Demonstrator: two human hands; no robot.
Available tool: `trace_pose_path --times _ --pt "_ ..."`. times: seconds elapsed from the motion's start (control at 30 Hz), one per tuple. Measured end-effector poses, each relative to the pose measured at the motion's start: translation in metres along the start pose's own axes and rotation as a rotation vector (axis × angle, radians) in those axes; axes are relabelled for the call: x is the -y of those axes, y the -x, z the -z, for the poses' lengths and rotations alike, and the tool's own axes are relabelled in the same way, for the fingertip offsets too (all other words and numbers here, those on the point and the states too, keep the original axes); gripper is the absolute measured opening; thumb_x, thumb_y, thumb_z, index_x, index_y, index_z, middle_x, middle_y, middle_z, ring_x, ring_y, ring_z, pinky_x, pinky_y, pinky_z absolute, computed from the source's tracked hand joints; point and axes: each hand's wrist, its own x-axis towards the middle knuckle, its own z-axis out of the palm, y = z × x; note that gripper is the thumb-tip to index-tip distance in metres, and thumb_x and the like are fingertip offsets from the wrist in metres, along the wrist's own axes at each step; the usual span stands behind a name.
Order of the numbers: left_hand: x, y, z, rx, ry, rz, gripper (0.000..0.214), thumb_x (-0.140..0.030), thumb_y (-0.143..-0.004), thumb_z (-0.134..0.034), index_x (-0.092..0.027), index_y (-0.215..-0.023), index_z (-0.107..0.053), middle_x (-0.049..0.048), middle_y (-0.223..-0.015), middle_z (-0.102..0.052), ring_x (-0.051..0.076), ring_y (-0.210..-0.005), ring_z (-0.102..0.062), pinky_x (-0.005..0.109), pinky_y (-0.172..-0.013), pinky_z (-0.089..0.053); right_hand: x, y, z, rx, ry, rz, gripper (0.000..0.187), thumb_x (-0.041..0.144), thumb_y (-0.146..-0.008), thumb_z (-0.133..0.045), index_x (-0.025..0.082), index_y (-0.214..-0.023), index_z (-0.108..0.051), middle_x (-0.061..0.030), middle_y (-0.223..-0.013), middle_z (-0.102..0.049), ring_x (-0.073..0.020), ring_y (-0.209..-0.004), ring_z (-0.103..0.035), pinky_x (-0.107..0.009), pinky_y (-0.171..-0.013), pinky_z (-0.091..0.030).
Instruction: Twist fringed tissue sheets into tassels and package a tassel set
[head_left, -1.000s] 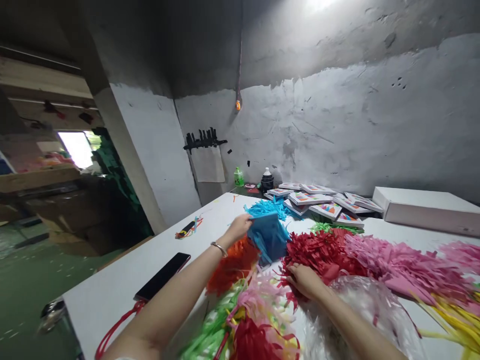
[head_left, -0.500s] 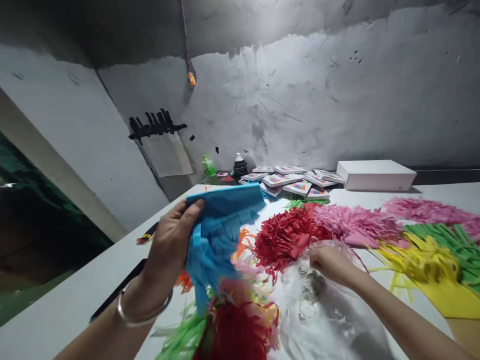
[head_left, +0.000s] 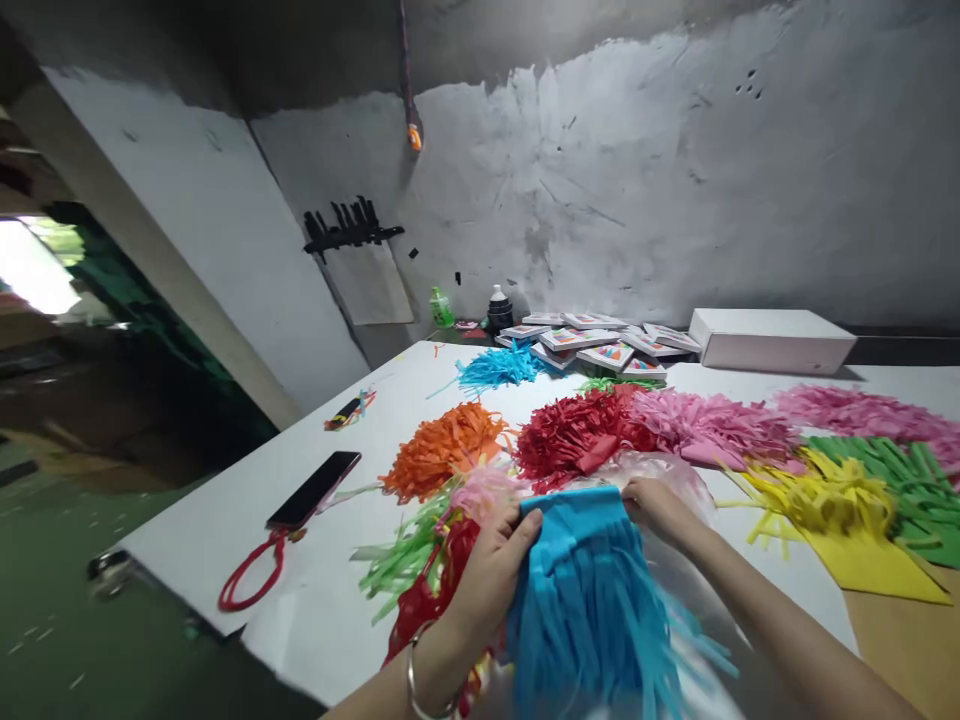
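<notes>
Both my hands hold a blue fringed tissue paper sheet point(head_left: 592, 600) by its top edge, the cut strips hanging toward me. My left hand point(head_left: 491, 575), with a metal bangle on the wrist, pinches the sheet's left corner. At the right corner my right hand point(head_left: 660, 510) is closed on the paper. Under the sheet lies a clear plastic bag point(head_left: 675, 480). A mixed bunch of green, pink and red fringes point(head_left: 427, 550) lies just left of my left hand.
On the white table point(head_left: 247, 510) lie piles of fringed paper: orange point(head_left: 442, 450), red point(head_left: 577, 440), pink point(head_left: 712, 430), yellow point(head_left: 832, 510), green point(head_left: 892, 470), blue point(head_left: 495, 368). A phone point(head_left: 313, 490) with a red cord lies left. Small boxes point(head_left: 592, 345) and a white box point(head_left: 772, 340) stand by the wall.
My left hand carried the blue sheet from the far pile toward me and lowered it over the plastic bag. My right hand left the bag and took the sheet's right corner.
</notes>
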Motion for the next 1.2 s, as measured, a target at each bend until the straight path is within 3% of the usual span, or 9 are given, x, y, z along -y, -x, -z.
trace_pose_path --times 0.17,0.23,0.33,0.5,0.6,0.7,0.87,0.97,1.2 --pt "0.033 0.027 -0.015 -0.053 0.067 0.013 0.049 -0.055 -0.079 -0.078 -0.017 -0.111 -0.072 0.0095 -0.11 -0.076 0.024 -0.103 -0.069 0.035 -0.094 -0.054 0.046 0.055 0.029 -0.139 -0.039 0.164 0.029 0.032 -0.104 -0.045 0.018 -0.097 -0.07 -0.0091 -0.097 -0.068 -0.0186 -0.085 -0.064 -0.034 -0.079 -0.052" --pt "0.044 0.04 -0.024 -0.071 0.062 0.013 0.049 -0.059 -0.084 -0.071 -0.019 -0.113 -0.073 0.0097 -0.119 -0.074 0.026 -0.114 -0.065 0.036 -0.103 -0.049 0.075 0.086 0.021 -0.172 -0.074 0.263 0.03 0.037 -0.103 -0.045 0.021 -0.096 -0.07 -0.007 -0.094 -0.068 -0.0181 -0.081 -0.064 -0.032 -0.076 -0.051" --pt "0.06 0.055 -0.037 -0.08 0.07 0.007 0.053 -0.062 -0.09 -0.062 -0.022 -0.123 -0.07 0.0094 -0.131 -0.068 0.027 -0.127 -0.058 0.036 -0.11 -0.043 0.101 0.12 0.0 -0.448 0.031 0.372 0.024 0.028 -0.102 -0.047 0.018 -0.097 -0.069 -0.0089 -0.09 -0.069 -0.0223 -0.077 -0.063 -0.036 -0.07 -0.049" --pt "0.072 0.06 -0.048 -0.007 0.071 0.023 0.052 -0.051 -0.083 -0.076 -0.023 -0.126 -0.067 0.0086 -0.121 -0.071 0.028 -0.12 -0.061 0.036 -0.103 -0.046 0.087 0.135 -0.006 -0.485 -0.192 0.318 0.014 0.022 -0.099 -0.054 0.022 -0.098 -0.068 -0.0033 -0.087 -0.069 -0.0204 -0.08 -0.064 -0.033 -0.074 -0.05" --pt "0.071 0.056 -0.049 0.021 -0.016 -0.04 0.039 -0.049 -0.084 -0.075 -0.02 -0.11 -0.073 0.0072 -0.109 -0.072 0.024 -0.108 -0.063 0.032 -0.097 -0.047 0.076 0.135 0.003 -0.364 -0.429 0.133 0.022 0.033 -0.094 -0.064 0.023 -0.075 -0.064 0.0004 -0.074 -0.066 -0.0181 -0.071 -0.065 -0.028 -0.062 -0.05" --pt "0.071 0.051 -0.049 -0.01 -0.067 -0.069 0.033 -0.05 -0.086 -0.073 -0.018 -0.095 -0.075 0.0034 -0.09 -0.069 0.018 -0.087 -0.063 0.026 -0.081 -0.05 0.07 0.135 0.007 -0.208 -0.58 0.053 0.023 0.038 -0.094 -0.064 0.024 -0.077 -0.067 0.0013 -0.077 -0.07 -0.0161 -0.073 -0.069 -0.023 -0.063 -0.053" --pt "0.073 0.047 -0.049 0.004 0.003 0.028 0.035 -0.052 -0.087 -0.069 -0.017 -0.091 -0.07 -0.0035 -0.067 -0.058 0.01 -0.051 -0.053 0.022 -0.052 -0.045 0.066 0.14 0.001 -0.485 -0.286 0.34 0.02 0.015 -0.098 -0.053 0.02 -0.115 -0.063 -0.0055 -0.099 -0.072 -0.0168 -0.087 -0.07 -0.024 -0.077 -0.056" --pt "0.072 0.047 -0.05 -0.014 -0.013 -0.01 0.032 -0.049 -0.088 -0.069 -0.017 -0.091 -0.071 -0.0015 -0.072 -0.062 0.012 -0.058 -0.057 0.022 -0.058 -0.048 0.073 0.141 0.0 -0.524 -0.072 0.515 0.022 0.009 -0.095 -0.049 0.014 -0.11 -0.064 -0.013 -0.104 -0.067 -0.0222 -0.094 -0.065 -0.032 -0.079 -0.054" --pt "0.069 0.048 -0.046 -0.049 -0.165 -0.11 0.029 -0.045 -0.089 -0.067 -0.019 -0.1 -0.074 0.0058 -0.096 -0.071 0.022 -0.091 -0.065 0.03 -0.082 -0.051 0.081 0.141 -0.005 -0.553 -0.084 0.422 0.018 0.009 -0.094 -0.057 0.018 -0.106 -0.066 -0.0085 -0.097 -0.067 -0.0212 -0.089 -0.06 -0.04 -0.083 -0.049"
